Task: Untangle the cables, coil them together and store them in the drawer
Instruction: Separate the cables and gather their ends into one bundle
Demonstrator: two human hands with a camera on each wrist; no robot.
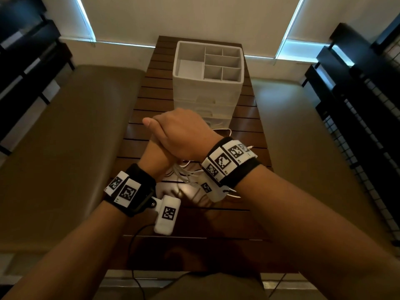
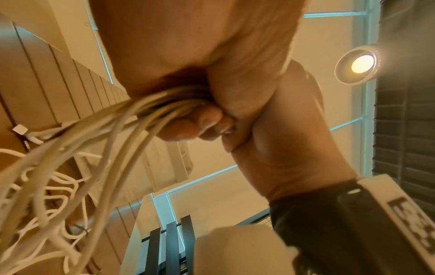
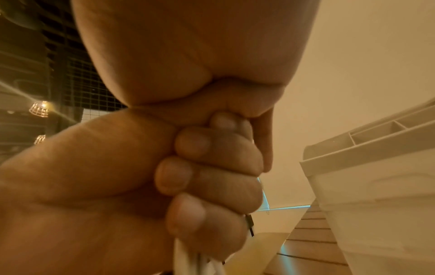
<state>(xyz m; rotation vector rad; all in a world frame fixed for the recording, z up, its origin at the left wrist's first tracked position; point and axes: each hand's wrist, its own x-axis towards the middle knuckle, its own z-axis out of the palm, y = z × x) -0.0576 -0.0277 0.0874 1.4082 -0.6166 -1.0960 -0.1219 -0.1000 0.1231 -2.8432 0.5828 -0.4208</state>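
White round-jacketed cables (image 2: 132, 119), several strands gathered side by side, run through our left hand (image 2: 195, 78); its fingers (image 2: 207, 122) are curled tight round the bundle, so the strands leave the fist as one thick sheaf.

Our right hand (image 1: 184, 135) sits on top of the left, stacked fist over fist above the table. Its fingers (image 3: 212, 178) are curled shut too, and in the right wrist view white strands come out just below them, so we judge it grips the same bundle. How many strands it holds we cannot tell.

Bundle axis: it hangs downward and toward us from both fists, then fans out. The loose lengths (image 2: 47, 186) lie in tangled loops on the dark brown slatted wooden table (image 1: 249, 118), with a small white plug end (image 2: 20, 129) lying among them.

Relation for the next move, as we judge it: the slack lies below the hands, on our side of them, and the fists stand between it and the white plastic drawer unit with a divided top tray (image 1: 207, 83). Both hands touch the bundle, so neither is nearer.

Drawer fronts look closed from the head view; the lowest is partly hidden behind our right hand. Cables remain outside the drawer, tangle not yet cleared.
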